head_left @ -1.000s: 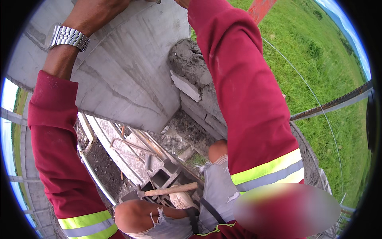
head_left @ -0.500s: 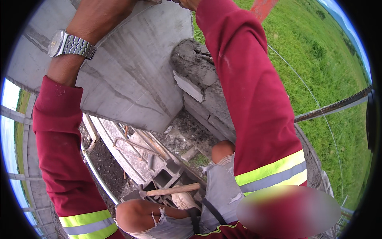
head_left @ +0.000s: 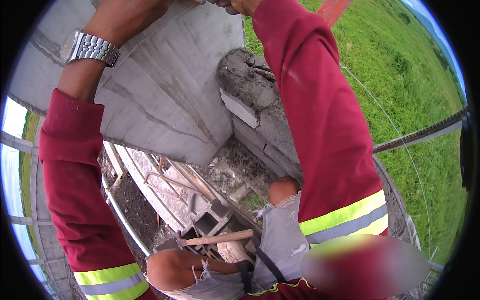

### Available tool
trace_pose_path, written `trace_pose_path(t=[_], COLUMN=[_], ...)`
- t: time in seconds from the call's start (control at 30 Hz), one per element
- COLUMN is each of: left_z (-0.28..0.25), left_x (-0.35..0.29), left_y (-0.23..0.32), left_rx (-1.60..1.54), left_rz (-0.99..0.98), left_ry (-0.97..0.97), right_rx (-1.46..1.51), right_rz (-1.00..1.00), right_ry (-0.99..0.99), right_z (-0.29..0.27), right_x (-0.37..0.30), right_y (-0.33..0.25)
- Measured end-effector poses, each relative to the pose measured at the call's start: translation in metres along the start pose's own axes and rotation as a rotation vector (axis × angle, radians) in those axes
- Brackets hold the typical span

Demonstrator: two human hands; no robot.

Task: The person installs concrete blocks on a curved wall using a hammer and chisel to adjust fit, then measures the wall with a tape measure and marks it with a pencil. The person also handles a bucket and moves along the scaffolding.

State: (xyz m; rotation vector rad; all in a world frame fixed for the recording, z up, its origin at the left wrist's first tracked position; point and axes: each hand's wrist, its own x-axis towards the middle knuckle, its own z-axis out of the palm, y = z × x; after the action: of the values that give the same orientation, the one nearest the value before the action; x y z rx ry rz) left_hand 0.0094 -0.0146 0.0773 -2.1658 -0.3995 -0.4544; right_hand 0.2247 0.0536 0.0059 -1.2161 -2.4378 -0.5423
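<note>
As a person in maroon sleeves (head_left: 325, 130) with reflective bands is reaching forward before a grey concrete wall (head_left: 165, 100), the left hand (head_left: 132, 17), wearing a metal watch (head_left: 92, 49) at the wrist, is spanning the upper left, its fingertips falling outside the frame; whether they are spread or gripping, one cannot tell. The right hand (head_left: 240, 5) is showing only a few bent fingers at the top edge, and whether they are pinching anything is also impossible to tell. Between the hands, a small greyish object (head_left: 198, 2) is poking into view, too cropped to identify. Right of the wall, rough mortar (head_left: 241, 69) is topping a course of blocks (head_left: 252, 141). Below, a wooden-handled hammer (head_left: 220, 237) is lying beside hollow blocks (head_left: 220, 209) near a bent knee (head_left: 167, 267).
</note>
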Motion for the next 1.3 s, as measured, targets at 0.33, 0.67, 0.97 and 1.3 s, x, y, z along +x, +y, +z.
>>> trace_pose_path(t=[0.33, 0.67, 0.97, 1.3], left_z=[-0.001, 0.001, 0.007, 0.009], left_x=[0.004, 0.008, 0.008, -0.004], left_y=[0.022, 0.011, 0.022, 0.022], left_rx=[0.043, -0.017, 0.042, 0.005], left_rz=[-0.195, -0.169, -0.247, -0.248], left_ry=[0.059, 0.058, 0.034, 0.11], right_rx=[0.001, 0.823, 0.841, 1.391], right_rz=[0.061, 0.409, 0.364, 0.879], right_ry=[-0.097, -0.22, 0.255, -0.135], right_z=[-0.011, 0.0, 0.006, 0.005], right_x=[0.0, 0.018, -0.01, 0.008], right_y=[-0.01, -0.009, -0.037, -0.018])
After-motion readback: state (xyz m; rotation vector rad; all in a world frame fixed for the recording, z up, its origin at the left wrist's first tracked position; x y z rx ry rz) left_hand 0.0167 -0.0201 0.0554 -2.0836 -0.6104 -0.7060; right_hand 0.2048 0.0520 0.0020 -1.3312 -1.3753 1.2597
